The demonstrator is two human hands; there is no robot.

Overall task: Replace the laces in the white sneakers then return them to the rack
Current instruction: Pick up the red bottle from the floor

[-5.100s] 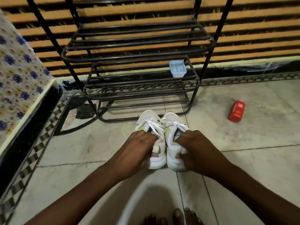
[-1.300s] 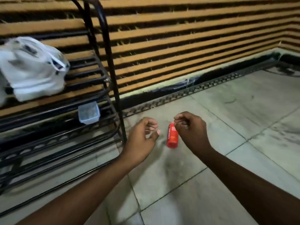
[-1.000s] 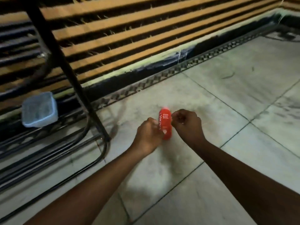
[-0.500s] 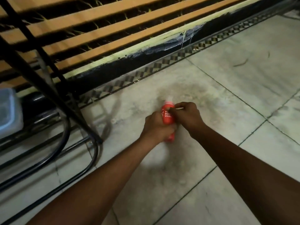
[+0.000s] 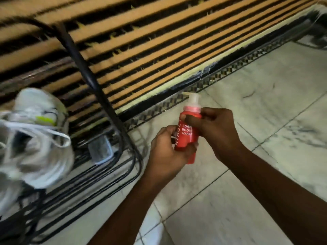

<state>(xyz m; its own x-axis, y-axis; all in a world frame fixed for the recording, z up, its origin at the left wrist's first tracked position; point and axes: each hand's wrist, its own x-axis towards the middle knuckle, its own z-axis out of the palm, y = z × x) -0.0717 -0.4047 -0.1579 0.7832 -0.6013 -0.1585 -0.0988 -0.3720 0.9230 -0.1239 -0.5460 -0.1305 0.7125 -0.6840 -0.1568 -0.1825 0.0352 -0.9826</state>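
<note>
A red body-wash bottle (image 5: 185,137) with a clear cap is held upright above the floor in both hands. My left hand (image 5: 166,154) grips its lower half. My right hand (image 5: 214,129) wraps its upper half just under the cap. The white sneakers (image 5: 33,138) with white laces and a green accent sit blurred on a shelf of the black metal rack (image 5: 95,89) at the far left.
A small clear plastic box (image 5: 100,149) lies on a lower rack shelf, right of the sneakers. A wall of orange and black stripes runs behind. Pale floor tiles (image 5: 265,103) with a patterned border spread to the right.
The bottle has been lifted off the floor in both hands. The view has swung back left, so the sneakers on the rack show again.
</note>
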